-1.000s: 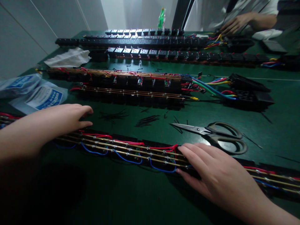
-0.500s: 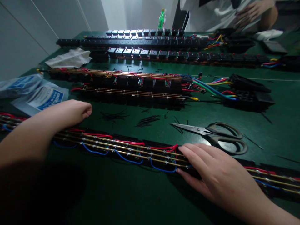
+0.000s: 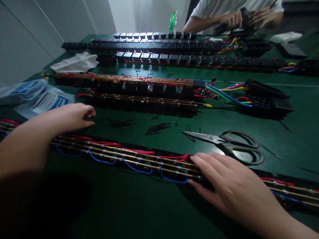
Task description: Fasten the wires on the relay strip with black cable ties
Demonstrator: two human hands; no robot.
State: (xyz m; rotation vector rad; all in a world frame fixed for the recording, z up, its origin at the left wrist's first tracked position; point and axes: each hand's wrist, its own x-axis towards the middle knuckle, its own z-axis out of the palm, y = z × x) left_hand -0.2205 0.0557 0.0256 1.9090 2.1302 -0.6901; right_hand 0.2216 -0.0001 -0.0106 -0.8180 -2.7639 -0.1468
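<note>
Across the front of the table lies a long wired socket strip (image 3: 137,159), its brass rails, solder joints, red wires and blue wires facing up. My right hand (image 3: 229,186) is closed over the strip right of centre, fingers on the far edge and thumb on the near one. My left hand (image 3: 83,116) hovers just beyond the strip's left part, thumb and curled fingers apart, with nothing visible between them. Scissors (image 3: 221,141) with black handles lie beyond my right hand. Thin black cut pieces (image 3: 158,127) lie in loose piles between the hands.
Further back are two wired strips (image 3: 139,96) and a black box (image 3: 269,99) with coloured cables. Several socket strips (image 3: 174,59) stand behind them. Plastic packets (image 3: 50,99) and a white cloth (image 3: 76,62) lie left. Opposite, a co-worker's hands (image 3: 236,20) hold a dark tool.
My left hand has opened from a closed curl, its thumb now apart from the fingers. My right hand has stayed put. The co-worker's hands now hold a dark tool over the table.
</note>
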